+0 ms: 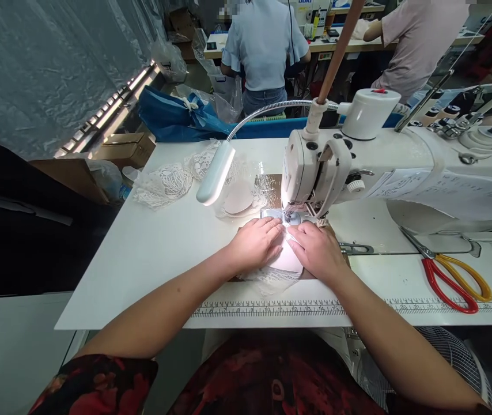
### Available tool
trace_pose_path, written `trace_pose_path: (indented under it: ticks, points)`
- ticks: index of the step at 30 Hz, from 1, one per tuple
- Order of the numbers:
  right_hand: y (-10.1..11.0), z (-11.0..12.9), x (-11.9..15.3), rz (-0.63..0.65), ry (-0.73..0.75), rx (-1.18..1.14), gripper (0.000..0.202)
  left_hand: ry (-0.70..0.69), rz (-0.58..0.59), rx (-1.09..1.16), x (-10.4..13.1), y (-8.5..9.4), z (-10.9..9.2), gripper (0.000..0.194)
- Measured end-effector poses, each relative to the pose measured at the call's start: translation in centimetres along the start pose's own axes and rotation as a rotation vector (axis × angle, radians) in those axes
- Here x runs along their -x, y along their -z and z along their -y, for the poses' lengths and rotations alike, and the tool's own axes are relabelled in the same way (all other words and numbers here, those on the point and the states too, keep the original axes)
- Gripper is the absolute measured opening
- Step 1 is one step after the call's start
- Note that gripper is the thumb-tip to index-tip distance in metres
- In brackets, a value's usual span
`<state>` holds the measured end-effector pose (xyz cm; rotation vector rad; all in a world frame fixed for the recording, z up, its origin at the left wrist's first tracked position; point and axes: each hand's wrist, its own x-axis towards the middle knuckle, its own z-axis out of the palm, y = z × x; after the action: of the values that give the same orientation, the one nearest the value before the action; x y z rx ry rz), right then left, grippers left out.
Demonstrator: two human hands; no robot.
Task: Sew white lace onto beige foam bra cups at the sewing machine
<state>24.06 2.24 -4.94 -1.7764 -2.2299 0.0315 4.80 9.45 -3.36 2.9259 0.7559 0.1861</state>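
Under the needle of a white sewing machine [302, 167] lies a white, rounded pad [287, 262] with lace fabric [272, 282] spreading from its near edge. My left hand [258, 239] holds the pad's left side, fingers together and pointing at the presser foot [290, 217]. On the pad's right side, my right hand [317, 248] holds the work with its thumb and fingertips close to the foot. The parts of the pad beneath both hands are hidden. Lamp light falls on the work between the hands.
Lace pieces [163, 184] and a loose rounded pad [238, 197] lie at the left behind my hands. A lamp [216, 173] hangs over them. Scissors [453, 276] with red and yellow handles rest at the right. A ruler strip [263, 308] runs along the front edge. Two people sit beyond.
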Motion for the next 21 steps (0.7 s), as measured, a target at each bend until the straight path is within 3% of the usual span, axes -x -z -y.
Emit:
trace_pose_path:
  ticks: [14,21]
  points:
    - [0.7,0.6,-0.8,0.036,-0.084,0.007,0.034,-0.17,0.083,0.004,-2.0,1.3,3.5,0.049]
    - [0.5,-0.5,-0.5,-0.04,-0.076,-0.085,0.035,-0.248,0.031,-0.03,-1.1,1.9,2.8,0.038]
